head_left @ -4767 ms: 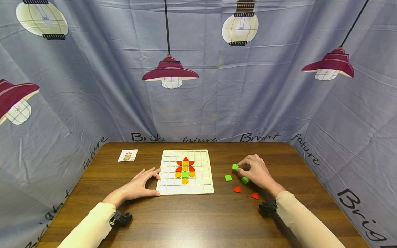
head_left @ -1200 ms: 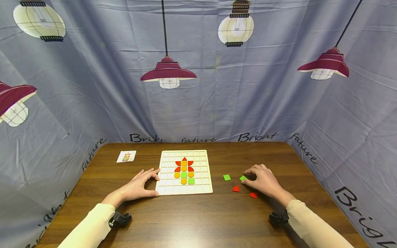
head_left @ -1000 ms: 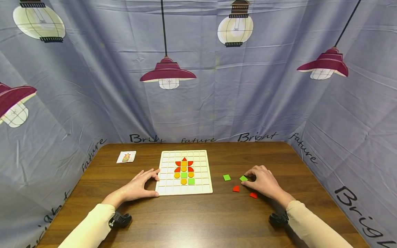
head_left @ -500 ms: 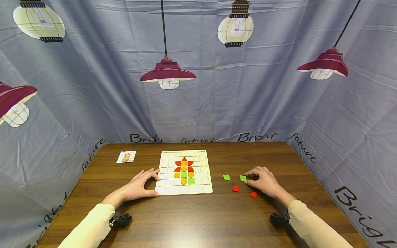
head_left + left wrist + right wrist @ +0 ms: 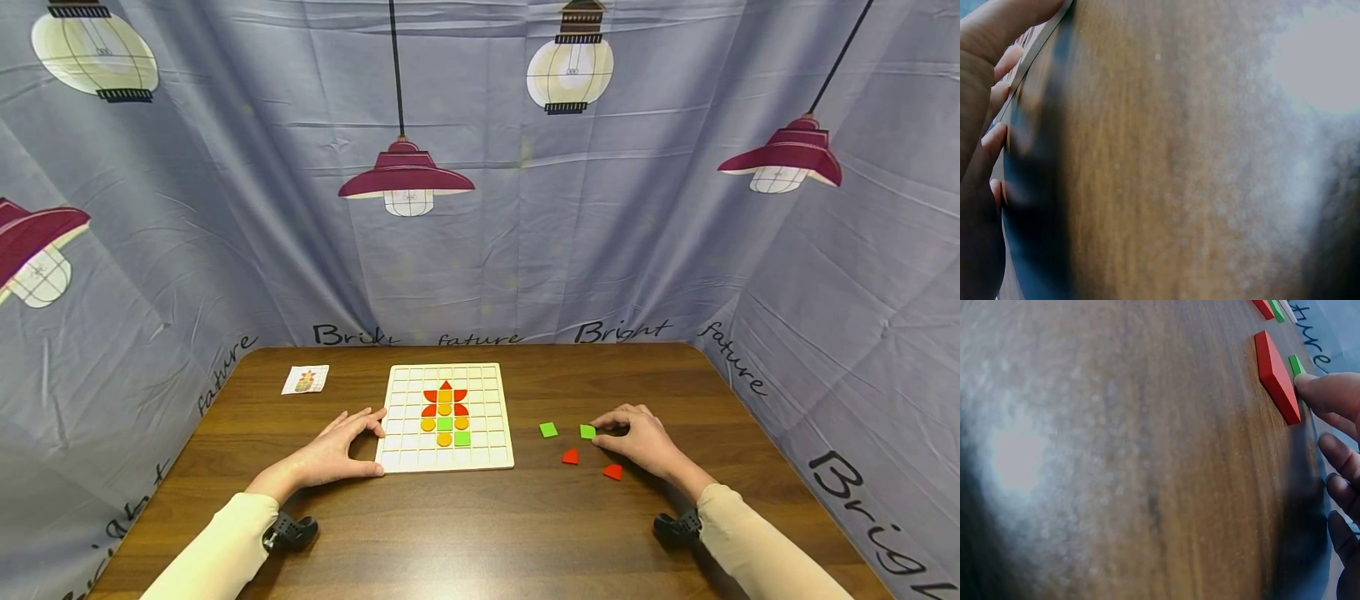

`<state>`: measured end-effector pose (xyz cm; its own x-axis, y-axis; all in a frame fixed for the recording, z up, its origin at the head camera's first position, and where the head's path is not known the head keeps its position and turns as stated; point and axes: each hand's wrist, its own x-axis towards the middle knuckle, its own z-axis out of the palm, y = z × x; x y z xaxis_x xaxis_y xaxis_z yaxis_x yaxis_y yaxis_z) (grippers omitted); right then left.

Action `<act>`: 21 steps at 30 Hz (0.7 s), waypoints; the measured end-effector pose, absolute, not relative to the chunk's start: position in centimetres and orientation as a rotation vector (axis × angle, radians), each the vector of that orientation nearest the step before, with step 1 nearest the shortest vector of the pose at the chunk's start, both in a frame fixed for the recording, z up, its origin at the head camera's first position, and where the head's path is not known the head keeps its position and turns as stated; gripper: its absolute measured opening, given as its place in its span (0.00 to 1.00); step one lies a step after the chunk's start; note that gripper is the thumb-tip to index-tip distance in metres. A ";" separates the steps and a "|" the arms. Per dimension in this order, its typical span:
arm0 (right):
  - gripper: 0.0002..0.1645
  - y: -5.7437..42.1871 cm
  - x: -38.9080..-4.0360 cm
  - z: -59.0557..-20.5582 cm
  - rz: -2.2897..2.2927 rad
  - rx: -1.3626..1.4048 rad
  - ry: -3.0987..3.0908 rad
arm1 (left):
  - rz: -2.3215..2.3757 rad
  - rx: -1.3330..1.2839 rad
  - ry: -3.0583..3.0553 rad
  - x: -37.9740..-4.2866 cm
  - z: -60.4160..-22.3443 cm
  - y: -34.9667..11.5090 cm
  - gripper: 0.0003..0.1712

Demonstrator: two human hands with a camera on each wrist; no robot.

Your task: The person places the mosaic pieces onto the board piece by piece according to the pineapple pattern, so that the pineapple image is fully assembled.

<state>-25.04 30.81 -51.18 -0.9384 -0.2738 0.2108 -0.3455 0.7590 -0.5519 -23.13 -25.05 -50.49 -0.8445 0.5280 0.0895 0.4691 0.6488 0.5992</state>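
Note:
In the head view, my left hand (image 5: 341, 448) touches the left edge of a cream grid board (image 5: 483, 458), thumb near the front corner and fingers farther back. Red, orange and green pieces form a figure on the board, including a green square tile (image 5: 462, 438) beside an orange disc (image 5: 445, 439). To the right, my right hand (image 5: 637, 435) pinches another green square tile (image 5: 587, 432) between thumb and fingers, low at the table. The right wrist view shows the thumb against that tile's edge (image 5: 1296, 365), with a red piece (image 5: 1277, 378) close by.
One loose green square tile (image 5: 548, 429) lies between the board and my right hand. Two red quarter-round pieces (image 5: 570, 457) lie nearer me. A small card (image 5: 305, 380) with a printed coloured figure is at the back left of the wooden table (image 5: 450, 533).
A green square tile, pinched in my right hand in the oldest frame, now lies on the board. That hand is back at the right, turning another green tile slightly. My left hand stays put.

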 end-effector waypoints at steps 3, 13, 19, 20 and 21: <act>0.15 30.8 -25.1 -51.3 0.909 0.509 -2.823 | 0.969 0.839 2.766 -23.1 -50.4 -25.1 0.28; 0.09 30.3 -25.6 -51.6 0.728 0.635 -2.744 | 0.974 0.843 2.763 -23.1 -50.4 -25.1 0.28; 0.10 30.1 -25.9 -51.5 0.685 0.664 -2.730 | 0.977 0.849 2.766 -23.0 -50.4 -25.1 0.28; 0.10 30.1 -25.9 -51.5 0.686 0.659 -2.732 | 0.977 0.854 2.768 -23.0 -50.4 -25.1 0.28; 0.09 30.0 -26.0 -51.5 0.687 0.657 -2.732 | 0.976 0.858 2.769 -23.0 -50.4 -25.0 0.28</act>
